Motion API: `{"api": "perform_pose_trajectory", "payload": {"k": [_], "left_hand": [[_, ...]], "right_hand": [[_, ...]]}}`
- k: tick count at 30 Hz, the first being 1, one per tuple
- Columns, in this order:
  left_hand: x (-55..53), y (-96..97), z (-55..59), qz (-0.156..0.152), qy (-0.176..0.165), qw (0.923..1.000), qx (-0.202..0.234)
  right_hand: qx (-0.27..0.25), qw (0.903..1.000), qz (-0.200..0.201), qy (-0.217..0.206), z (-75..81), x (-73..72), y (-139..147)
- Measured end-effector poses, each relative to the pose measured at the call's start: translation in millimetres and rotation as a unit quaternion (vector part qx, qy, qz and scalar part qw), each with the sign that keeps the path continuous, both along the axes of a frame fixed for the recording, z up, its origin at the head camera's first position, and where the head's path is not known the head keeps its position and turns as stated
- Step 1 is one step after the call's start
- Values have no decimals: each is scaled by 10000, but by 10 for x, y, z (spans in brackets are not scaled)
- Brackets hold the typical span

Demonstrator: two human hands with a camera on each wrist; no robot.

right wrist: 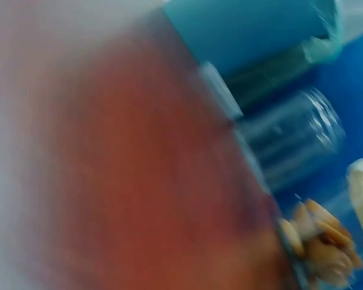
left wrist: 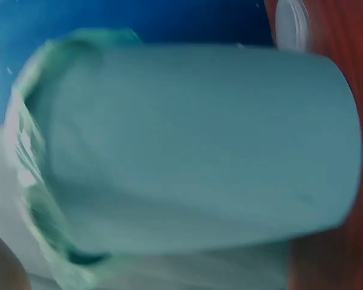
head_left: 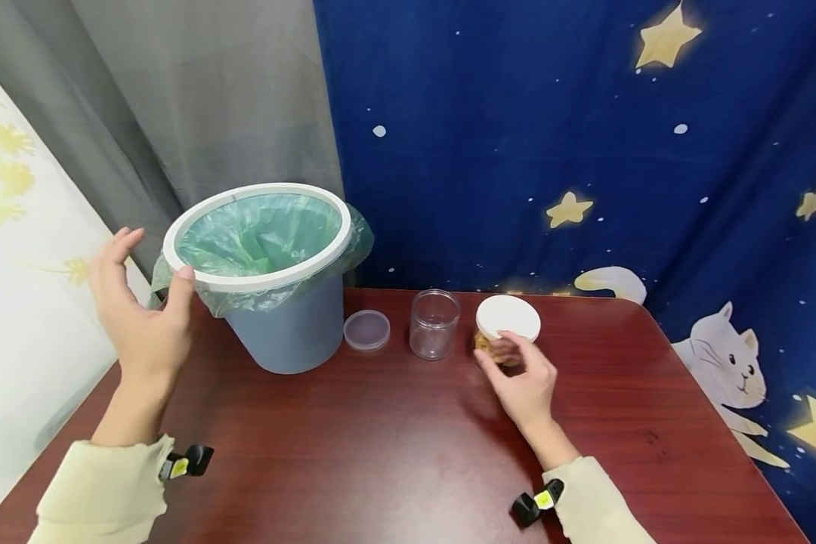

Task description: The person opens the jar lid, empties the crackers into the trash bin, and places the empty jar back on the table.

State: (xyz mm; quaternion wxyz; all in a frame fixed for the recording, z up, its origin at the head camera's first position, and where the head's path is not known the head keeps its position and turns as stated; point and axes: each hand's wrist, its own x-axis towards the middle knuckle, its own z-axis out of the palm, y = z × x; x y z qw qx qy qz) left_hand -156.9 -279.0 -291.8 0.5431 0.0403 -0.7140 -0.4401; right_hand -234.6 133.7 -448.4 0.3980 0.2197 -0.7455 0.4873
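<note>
My left hand is raised at the near left of a blue-grey bin, fingers spread and thumb overlapping the white rim. A green plastic bag lines this bin. In front of a jar with a white lid, my right hand has its thumb and fingers apart, overlapping the jar's near side. Brown pieces show through the jar's clear wall in the right wrist view. Left of it stands an empty clear jar, without a lid. A clear round lid lies between that jar and the bin.
The dark red wooden table carries these things near its back edge. A blue curtain with stars and a grey curtain hang behind. At the left is a white surface with yellow leaf shapes.
</note>
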Motion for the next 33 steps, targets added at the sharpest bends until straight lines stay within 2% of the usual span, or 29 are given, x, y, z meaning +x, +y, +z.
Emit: {"api": "perform_pose_trajectory", "payload": {"k": [2, 5, 8, 10, 12, 14, 15, 17, 19, 21, 23, 25, 28, 31, 33], "left_hand": [[77, 186, 94, 50, 612, 9979, -211], [145, 429, 235, -42, 1198, 9927, -156], [162, 641, 323, -185, 1735, 9846, 35], [155, 777, 352, -314, 2199, 9749, 141], [143, 902, 348, -647, 2646, 9619, 218], [125, 1004, 316, -984, 2846, 9535, 123], [117, 1045, 291, -1137, 2800, 9532, -8], [88, 1114, 223, -1543, 2476, 9554, -451], [37, 1183, 137, -1854, 1944, 9572, -1079], [-34, 1262, 47, -2224, 1384, 9509, -1651], [-118, 1362, -48, -2626, 828, 9412, -1959], [-209, 1466, -138, -2881, 263, 9335, -2117], [-355, 1630, -246, -3181, -574, 9230, -2089], [-503, 1772, -335, -3433, -1323, 9075, -2029], [-599, 1858, -398, -3629, -1675, 8949, -1984]], "right_hand": [[-7, 9982, -459, 398, 39, -50, 103], [63, 9956, -893, 262, 56, -123, 236], [78, 9943, -982, -403, 52, -172, 338], [69, 9907, -932, -990, 43, -199, 386], [41, 9845, -771, -1574, 32, -224, 419], [-77, 9760, -485, -2121, 15, -252, 441], [-148, 9706, -338, -2377, 3, -269, 451], [-269, 9590, -69, -2820, -22, -295, 466], [-314, 9479, 100, -3170, -47, -319, 484], [-243, 9398, 102, -3408, -72, -339, 501], [-173, 9352, 114, -3534, -92, -353, 511], [-91, 9331, 87, -3594, -109, -366, 513], [-86, 9335, 94, -3582, -129, -380, 502], [-22, 9336, 152, -3579, -174, -396, 484], [13, 9317, 235, -3624, -200, -403, 471]]}}
